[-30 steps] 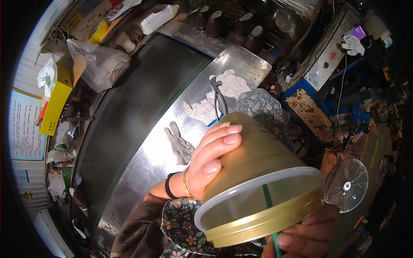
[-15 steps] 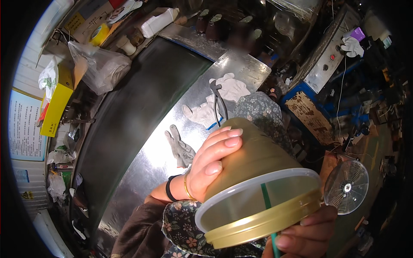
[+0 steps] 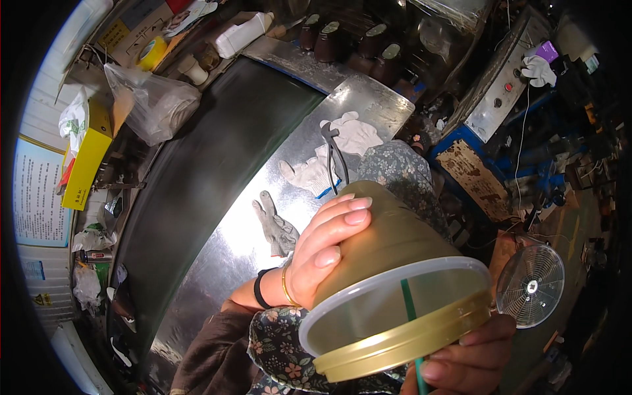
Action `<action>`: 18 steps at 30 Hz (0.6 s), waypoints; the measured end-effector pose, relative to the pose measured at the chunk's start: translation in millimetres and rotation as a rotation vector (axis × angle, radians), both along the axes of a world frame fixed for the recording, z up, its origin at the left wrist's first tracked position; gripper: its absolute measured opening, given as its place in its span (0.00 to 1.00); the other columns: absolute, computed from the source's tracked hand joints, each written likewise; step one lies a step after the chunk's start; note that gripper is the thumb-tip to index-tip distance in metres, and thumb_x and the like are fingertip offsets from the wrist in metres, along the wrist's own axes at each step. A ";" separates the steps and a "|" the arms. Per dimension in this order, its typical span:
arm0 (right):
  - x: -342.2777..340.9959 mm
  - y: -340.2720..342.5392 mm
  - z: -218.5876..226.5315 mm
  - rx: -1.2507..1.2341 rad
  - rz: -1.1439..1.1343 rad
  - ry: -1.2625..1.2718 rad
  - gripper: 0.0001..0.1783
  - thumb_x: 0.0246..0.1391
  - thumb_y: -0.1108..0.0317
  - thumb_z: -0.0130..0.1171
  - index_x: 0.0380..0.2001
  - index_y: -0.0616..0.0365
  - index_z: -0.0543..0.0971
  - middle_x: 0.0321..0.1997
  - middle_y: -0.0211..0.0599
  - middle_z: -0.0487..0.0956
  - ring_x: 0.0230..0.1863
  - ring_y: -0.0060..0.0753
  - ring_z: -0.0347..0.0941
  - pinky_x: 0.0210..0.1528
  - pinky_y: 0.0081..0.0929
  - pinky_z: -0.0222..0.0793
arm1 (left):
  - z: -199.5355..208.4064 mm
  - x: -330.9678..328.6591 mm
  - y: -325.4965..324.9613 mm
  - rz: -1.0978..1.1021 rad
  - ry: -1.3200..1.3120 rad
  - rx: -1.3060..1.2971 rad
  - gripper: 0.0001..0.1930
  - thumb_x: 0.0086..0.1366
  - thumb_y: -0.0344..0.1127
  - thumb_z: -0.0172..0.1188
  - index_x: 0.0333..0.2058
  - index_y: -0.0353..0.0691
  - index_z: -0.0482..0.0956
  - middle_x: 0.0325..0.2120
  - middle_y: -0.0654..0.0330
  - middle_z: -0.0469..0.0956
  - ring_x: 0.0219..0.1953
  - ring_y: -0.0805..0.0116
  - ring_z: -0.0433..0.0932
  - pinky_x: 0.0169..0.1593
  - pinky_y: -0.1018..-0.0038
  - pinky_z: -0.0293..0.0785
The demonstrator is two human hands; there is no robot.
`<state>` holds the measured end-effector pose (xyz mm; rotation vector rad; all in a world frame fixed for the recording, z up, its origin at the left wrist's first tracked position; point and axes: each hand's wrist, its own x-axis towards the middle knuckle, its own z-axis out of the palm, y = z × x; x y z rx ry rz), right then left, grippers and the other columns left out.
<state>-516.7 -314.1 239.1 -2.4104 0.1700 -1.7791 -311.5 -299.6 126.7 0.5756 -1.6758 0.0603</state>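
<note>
A large tapered gold plastic cup [image 3: 388,230] with a pale rim fills the lower middle, tilted close to me. My left hand [image 3: 330,240] wraps round its left side, fingers bent against the wall. At the mouth sits a gold ring-shaped lid [image 3: 401,339], and a green straw [image 3: 409,299] shows through it. Down at the lower right, my right hand [image 3: 471,355] has its fingers at the lid's edge and around the straw's lower end. Pincers [image 3: 334,155] lie beyond the cup on white gloves [image 3: 313,172], with a grey glove [image 3: 275,227] nearer.
A metal table [image 3: 217,263] runs beside a dark conveyor belt [image 3: 210,151]. Several dark brown rounded pieces [image 3: 327,43] stand at the back. To the right are a fan [image 3: 530,286] and a control panel [image 3: 503,92]; a yellow box [image 3: 89,161] and plastic bag [image 3: 155,102] are left.
Both hands and the cup have hardly moved. Two dark brown pieces at the back, blurred before, now show sharply.
</note>
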 end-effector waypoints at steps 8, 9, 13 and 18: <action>1.2 -0.3 -1.8 0.008 -0.013 -0.004 0.12 0.58 0.58 0.64 0.41 0.43 0.73 0.33 0.15 0.77 0.34 0.17 0.72 0.41 0.21 0.69 | 1.0 0.0 1.4 0.007 -0.011 0.028 0.29 0.68 0.35 0.55 0.64 0.41 0.54 0.55 0.30 0.68 0.53 0.30 0.73 0.56 0.36 0.66; 1.2 -0.5 -1.9 0.013 -0.012 0.004 0.11 0.58 0.58 0.64 0.41 0.42 0.73 0.33 0.15 0.76 0.34 0.17 0.72 0.41 0.21 0.69 | 3.3 -2.4 1.6 0.014 0.019 0.026 0.30 0.68 0.35 0.55 0.64 0.42 0.54 0.55 0.30 0.68 0.53 0.30 0.73 0.56 0.36 0.66; 0.4 -0.8 -2.0 0.013 -0.014 0.005 0.11 0.59 0.58 0.63 0.41 0.42 0.73 0.33 0.15 0.76 0.34 0.17 0.72 0.42 0.21 0.69 | 2.5 -0.3 1.8 0.010 -0.002 0.035 0.30 0.67 0.36 0.56 0.64 0.41 0.54 0.55 0.30 0.68 0.54 0.30 0.73 0.56 0.36 0.66; -1.2 -0.7 0.5 0.019 -0.016 0.023 0.11 0.59 0.58 0.63 0.41 0.42 0.73 0.33 0.16 0.76 0.34 0.17 0.72 0.42 0.22 0.69 | -2.7 -5.8 -2.6 0.008 0.062 0.005 0.30 0.67 0.35 0.56 0.64 0.41 0.54 0.55 0.30 0.68 0.54 0.31 0.72 0.57 0.36 0.65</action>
